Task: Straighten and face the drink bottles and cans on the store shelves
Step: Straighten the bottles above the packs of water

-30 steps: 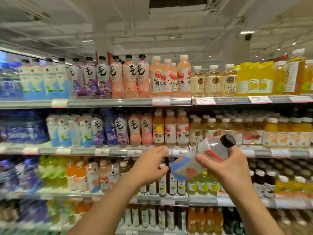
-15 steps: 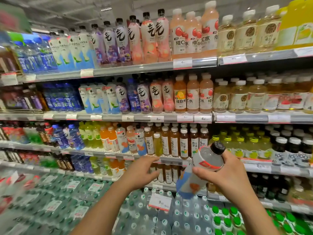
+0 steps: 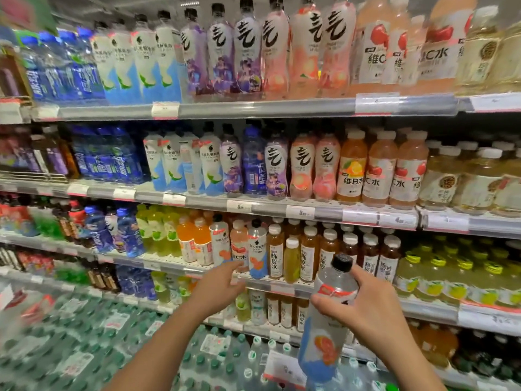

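My right hand point(image 3: 363, 309) grips a clear bottle point(image 3: 328, 328) with a black cap and a blue-and-orange label, held almost upright in front of the third shelf. My left hand point(image 3: 218, 287) is open with fingers spread, reaching toward that shelf's front edge point(image 3: 180, 265). Just beyond its fingertips stand a pink drink bottle point(image 3: 239, 246) and a matching black-capped blue-and-orange bottle point(image 3: 257, 252). Brown tea bottles point(image 3: 308, 253) stand in a row to the right of them.
Upper shelves point(image 3: 253, 107) carry rows of white, purple and pink bottles, blue water at the left, orange and pale yellow drinks at the right. Shrink-wrapped packs of green-capped water point(image 3: 93, 348) fill the floor level below. Yellow-green bottles point(image 3: 439, 280) stand at the right.
The view has dropped and moved closer to the shelves. My right hand has turned the bottle more upright. My left hand has reached further forward toward the third shelf.
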